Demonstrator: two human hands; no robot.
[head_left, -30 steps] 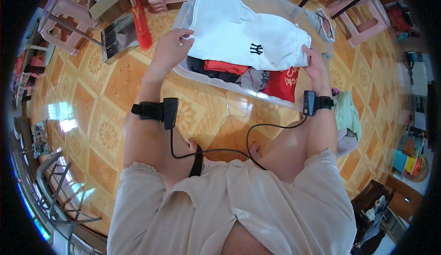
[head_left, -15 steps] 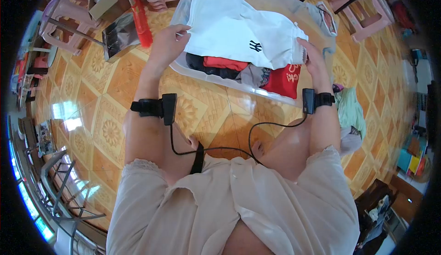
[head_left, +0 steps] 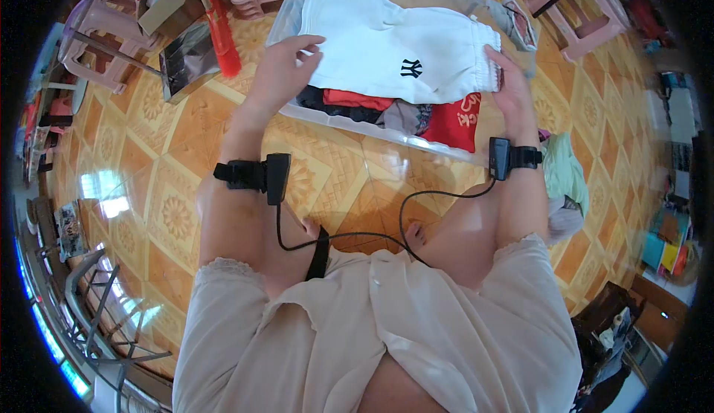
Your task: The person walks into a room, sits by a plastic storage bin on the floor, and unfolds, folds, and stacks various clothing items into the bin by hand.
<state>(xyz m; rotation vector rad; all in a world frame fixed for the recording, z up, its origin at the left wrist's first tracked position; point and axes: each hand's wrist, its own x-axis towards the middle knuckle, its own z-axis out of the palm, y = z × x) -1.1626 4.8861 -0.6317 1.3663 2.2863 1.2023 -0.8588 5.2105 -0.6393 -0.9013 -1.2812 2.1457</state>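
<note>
White shorts with a black logo lie across a clear plastic bin, over folded clothes. Below them show a red folded cloth, dark and grey pieces, and a red garment with white lettering. My left hand is over the left edge of the shorts, its fingers apart and holding nothing. At the right, my right hand has its fingers round the elastic waistband of the shorts, with the fingertips partly hidden.
Pink stools stand at the upper left and upper right. A red brush and a dustpan are left of the bin. Light green cloth lies on the floor at the right.
My left hand has let go of the shorts' left edge and its fingers have spread. The waistband end lies flatter and straighter, with my right hand still at it.
</note>
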